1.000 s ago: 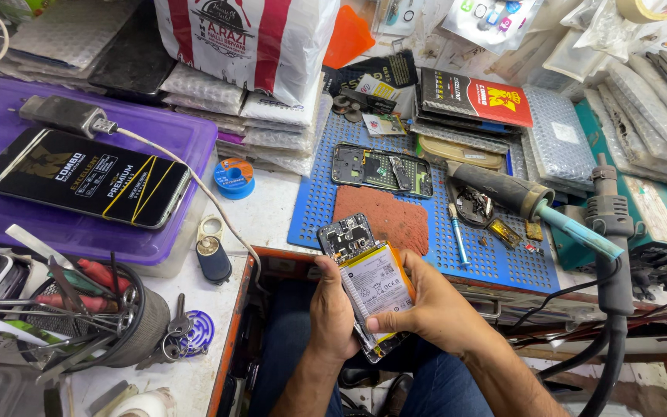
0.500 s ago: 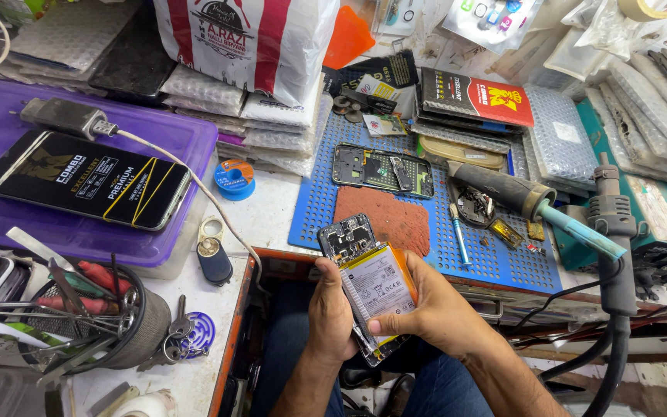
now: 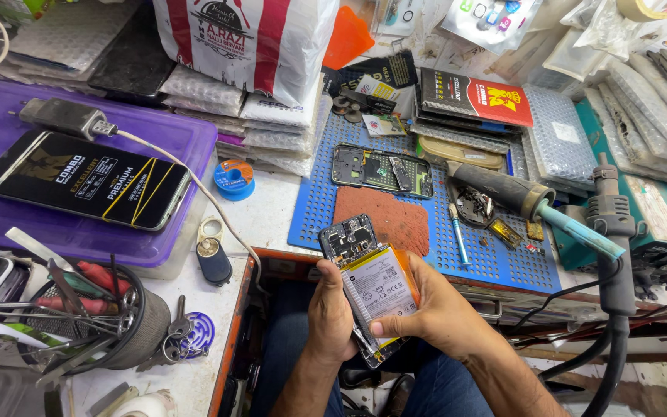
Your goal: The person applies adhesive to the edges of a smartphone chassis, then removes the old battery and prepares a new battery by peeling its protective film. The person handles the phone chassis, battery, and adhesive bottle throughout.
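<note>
Your left hand point(image 3: 332, 320) is curled round the phone's point(image 3: 366, 286) left edge, thumb up along it | your right hand point(image 3: 438, 309) cups the right side, thumb pressed on the battery point(image 3: 380, 289) | phone held open-backed over your lap, just below the blue mat point(image 3: 434, 224) at the bench point(image 3: 264, 212) edge

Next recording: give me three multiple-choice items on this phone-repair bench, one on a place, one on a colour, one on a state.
1. Where is the opened phone?
A. held in both hands
B. on the purple tray
C. in the tool cup

2. What colour is the perforated work mat?
A. green
B. blue
C. white

3. How is the phone's back?
A. cover on
B. wrapped in film
C. open, battery showing

Answers: 1 A, the left hand and right hand grip it. 2 B, the mat is blue. 3 C, the white battery and circuit board are exposed.
</note>
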